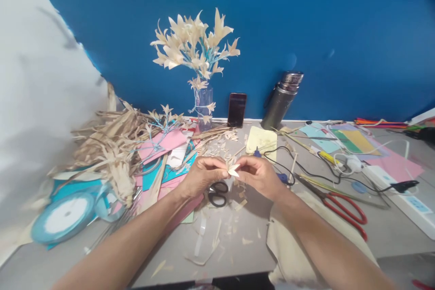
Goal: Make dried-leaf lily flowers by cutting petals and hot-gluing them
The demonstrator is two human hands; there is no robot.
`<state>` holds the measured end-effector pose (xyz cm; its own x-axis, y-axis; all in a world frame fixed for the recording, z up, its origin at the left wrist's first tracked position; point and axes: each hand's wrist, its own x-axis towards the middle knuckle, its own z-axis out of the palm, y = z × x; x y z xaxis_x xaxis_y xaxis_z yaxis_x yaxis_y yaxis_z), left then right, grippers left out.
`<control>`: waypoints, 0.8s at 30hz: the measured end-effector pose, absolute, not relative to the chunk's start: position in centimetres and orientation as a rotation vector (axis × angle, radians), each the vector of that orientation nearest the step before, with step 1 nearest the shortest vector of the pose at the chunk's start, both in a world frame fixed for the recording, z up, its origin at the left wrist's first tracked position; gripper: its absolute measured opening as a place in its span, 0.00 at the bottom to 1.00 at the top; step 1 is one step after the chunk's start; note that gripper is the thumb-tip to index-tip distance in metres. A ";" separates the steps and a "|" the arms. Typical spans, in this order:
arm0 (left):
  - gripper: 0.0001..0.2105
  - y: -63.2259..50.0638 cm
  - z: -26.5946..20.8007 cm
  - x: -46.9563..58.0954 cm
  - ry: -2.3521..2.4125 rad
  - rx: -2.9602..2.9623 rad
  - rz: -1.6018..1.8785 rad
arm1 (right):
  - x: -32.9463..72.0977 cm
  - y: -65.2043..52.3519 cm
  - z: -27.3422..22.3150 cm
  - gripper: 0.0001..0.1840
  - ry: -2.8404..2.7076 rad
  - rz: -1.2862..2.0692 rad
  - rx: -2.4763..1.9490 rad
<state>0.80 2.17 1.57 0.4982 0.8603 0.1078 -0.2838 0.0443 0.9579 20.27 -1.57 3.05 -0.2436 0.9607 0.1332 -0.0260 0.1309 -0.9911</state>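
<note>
Two hands meet above the bench (238, 253): left hand (200, 176) and right hand (260, 174) both pinch a small cream husk petal (233, 171), raised clear of the black scissors (217, 193) and scraps for close fingertip shaping.

A small pale, cream-coloured flower piece (233, 170), made of dried leaf strips with pointed petals, is pinched between the fingertips of the left hand (202, 176) and the right hand (258, 175), held just above the table in front of the person. Its pointed tips fan out toward the right hand, and its finer shape is too small to make out. Directly below and slightly left of it, a pair of black-handled scissors (218, 194) lies flat on the table among pale trimmings, partly hidden behind the left hand.
</note>
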 end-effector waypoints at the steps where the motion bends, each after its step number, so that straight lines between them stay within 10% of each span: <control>1: 0.05 2.2 1.5 0.8 0.598 1.214 0.949 | 20.3 -1.5 3.0 0.10 -1.450 1.284 -0.984; 24: 0.10 1.5 0.6 1.3 0.745 1.077 0.933 | 20.5 -1.6 2.6 0.10 -1.578 1.298 -1.107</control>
<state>1.34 1.55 0.57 0.4277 0.9019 -0.0598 -0.2578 0.1851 0.9483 20.48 -1.62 2.62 -0.3016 0.9522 0.0476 0.1370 0.0927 -0.9862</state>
